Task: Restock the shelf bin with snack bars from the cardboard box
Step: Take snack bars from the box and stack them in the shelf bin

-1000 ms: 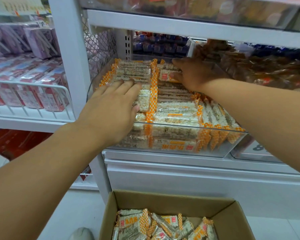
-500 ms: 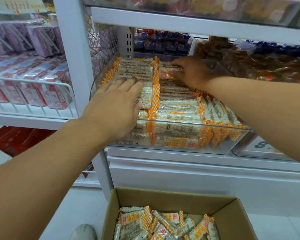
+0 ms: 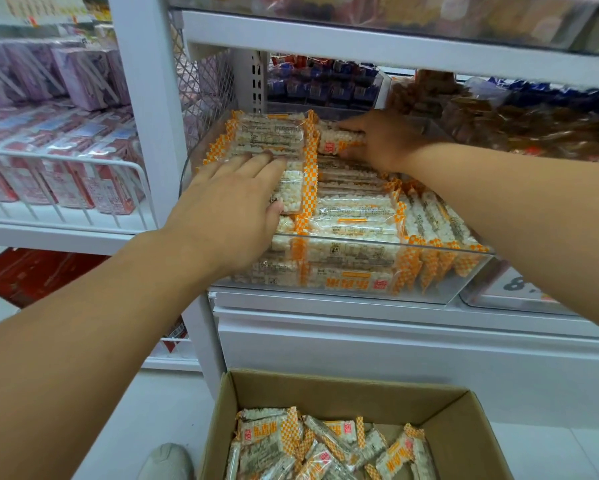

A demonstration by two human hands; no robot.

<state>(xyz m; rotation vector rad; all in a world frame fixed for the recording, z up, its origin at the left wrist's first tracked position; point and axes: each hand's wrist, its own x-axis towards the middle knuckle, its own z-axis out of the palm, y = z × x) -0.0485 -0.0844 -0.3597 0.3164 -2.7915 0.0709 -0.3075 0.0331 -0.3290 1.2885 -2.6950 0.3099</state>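
I'm in a shop: white shelving point(image 3: 377, 46) packed with wrapped snacks, pink cartons point(image 3: 66, 181) stacked at my left

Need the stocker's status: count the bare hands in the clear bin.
2: left hand flat on the bin's left-row snack bars; right hand grips a rear bar.

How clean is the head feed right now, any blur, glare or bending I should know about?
Head view: lighting flat and even; right hand and top shelf edge slightly blurred; clear bin front shows mild sheen; wide-angle lens bows the shelf lines; cardboard box is sharp.
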